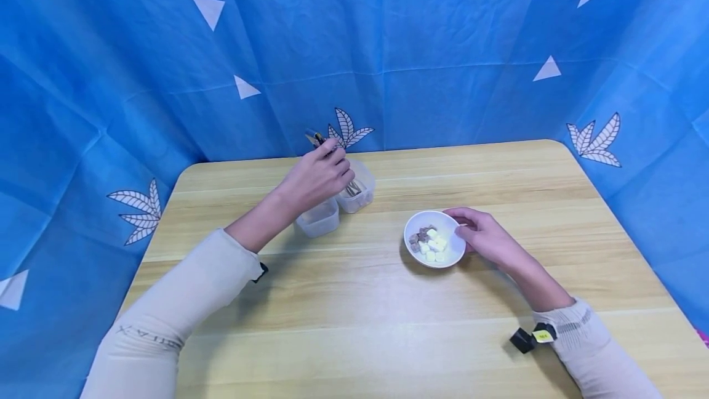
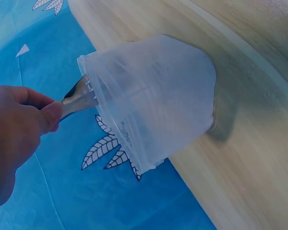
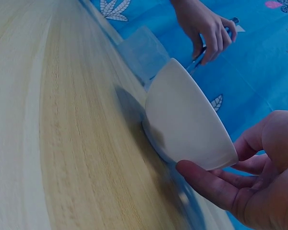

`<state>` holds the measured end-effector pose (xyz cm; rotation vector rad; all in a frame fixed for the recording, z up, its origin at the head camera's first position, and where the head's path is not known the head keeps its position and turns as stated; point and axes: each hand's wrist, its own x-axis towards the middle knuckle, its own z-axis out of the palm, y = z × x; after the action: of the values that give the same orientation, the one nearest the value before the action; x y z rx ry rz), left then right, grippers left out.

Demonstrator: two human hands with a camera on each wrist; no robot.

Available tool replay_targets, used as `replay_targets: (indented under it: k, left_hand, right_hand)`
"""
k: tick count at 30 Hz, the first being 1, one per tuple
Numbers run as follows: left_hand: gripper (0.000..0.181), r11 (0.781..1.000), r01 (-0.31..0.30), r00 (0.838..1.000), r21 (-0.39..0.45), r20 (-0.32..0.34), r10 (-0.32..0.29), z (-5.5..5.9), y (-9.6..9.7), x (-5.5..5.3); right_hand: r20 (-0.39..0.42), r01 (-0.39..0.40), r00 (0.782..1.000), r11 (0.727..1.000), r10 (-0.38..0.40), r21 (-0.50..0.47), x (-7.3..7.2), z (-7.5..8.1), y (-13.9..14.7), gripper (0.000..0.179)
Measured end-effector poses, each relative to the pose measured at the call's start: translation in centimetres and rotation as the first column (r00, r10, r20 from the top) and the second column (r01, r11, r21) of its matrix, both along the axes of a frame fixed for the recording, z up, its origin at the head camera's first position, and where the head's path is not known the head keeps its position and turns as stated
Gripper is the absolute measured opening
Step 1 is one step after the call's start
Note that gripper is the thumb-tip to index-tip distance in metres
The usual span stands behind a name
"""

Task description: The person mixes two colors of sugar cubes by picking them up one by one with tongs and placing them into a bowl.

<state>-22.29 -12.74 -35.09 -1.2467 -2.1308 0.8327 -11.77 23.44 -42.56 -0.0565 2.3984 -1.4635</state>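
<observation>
My left hand (image 1: 323, 174) pinches a metal fork (image 2: 76, 100), its tines pointing down at the mouth of a translucent plastic tub (image 2: 158, 91). In the head view the fork's handle sticks up beyond the fingers, and part of the tub is hidden behind the hand. My right hand (image 1: 483, 236) grips the right rim of a white bowl (image 3: 182, 120), thumb on one side and fingers on the other. Inside the bowl lie several white cubes (image 1: 434, 245) and several brown cubes (image 1: 415, 241). Whether the bowl's base touches the table cannot be told.
A second translucent tub (image 1: 318, 219) stands left of the first, partly under the left forearm. Both are on a wood-grain table (image 1: 354, 325). A blue patterned cloth (image 1: 432, 36) hangs behind the table. A black device (image 1: 523, 340) is strapped at the right wrist.
</observation>
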Motion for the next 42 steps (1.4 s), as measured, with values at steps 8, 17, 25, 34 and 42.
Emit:
replay_targets:
  k: [8, 17, 25, 34, 42]
  left_hand:
    - [0.016, 0.994, -0.012, 1.0, 0.105, -0.005, 0.012, -0.3, -1.0, 0.1]
    - [0.022, 0.965, -0.026, 0.998, 0.262, -0.052, 0.041, -0.7, -2.3, 0.1]
    - [0.021, 0.928, -0.033, 0.998, 0.372, -0.03, 0.047, -1.0, -2.9, 0.3]
    - [0.016, 0.876, -0.105, 0.994, 0.47, 0.051, 0.092, -1.2, -3.2, 0.9]
    - [0.016, 0.826, -0.137, 0.99, 0.547, 0.1, 0.098, -1.3, -3.0, 1.6]
  right_hand:
    - [-0.004, -0.003, 1.0, 1.0, 0.003, -0.02, 0.0, -0.2, 0.1, 0.047]
    - [-0.018, -0.001, 1.0, 1.0, 0.001, -0.02, 0.0, -0.3, 0.2, 0.047]
    - [-0.02, 0.0, 1.0, 1.0, 0.0, -0.017, -0.1, -0.4, 0.2, 0.047]
    - [-0.016, -0.005, 1.0, 1.0, 0.005, -0.022, -0.1, -0.4, 0.2, 0.047]
    - [-0.017, -0.006, 1.0, 1.0, 0.005, -0.022, 0.0, -0.6, 0.2, 0.047]
